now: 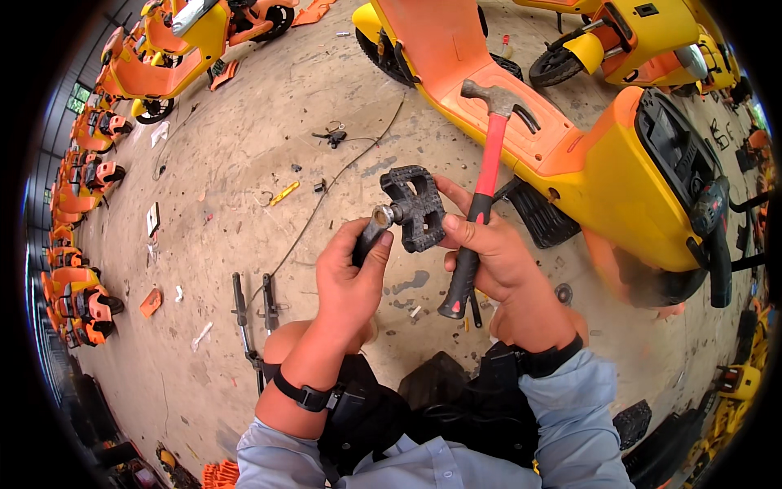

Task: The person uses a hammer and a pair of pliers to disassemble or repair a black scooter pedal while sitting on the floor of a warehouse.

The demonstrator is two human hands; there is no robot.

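Observation:
My left hand [349, 273] is closed round a dark crank arm [371, 239], whose round metal end faces up. A black pedal [420, 210] with a ridged tread is joined to that end. My right hand [507, 259] grips a claw hammer [494, 151] with a red and black handle, head pointing up and away from me. The fingers of this hand also reach behind the pedal, with the thumb over the hammer's handle. Both hands are close together above the floor, between my knees.
An orange and yellow scooter [521, 138] stands at the right, a cordless drill [710, 204] on its near end. Two fork tubes [248, 314] lie left of my legs. A cable [326, 196], a yellow tool [284, 193] and small parts litter the concrete floor. More scooters [85, 301] line the left.

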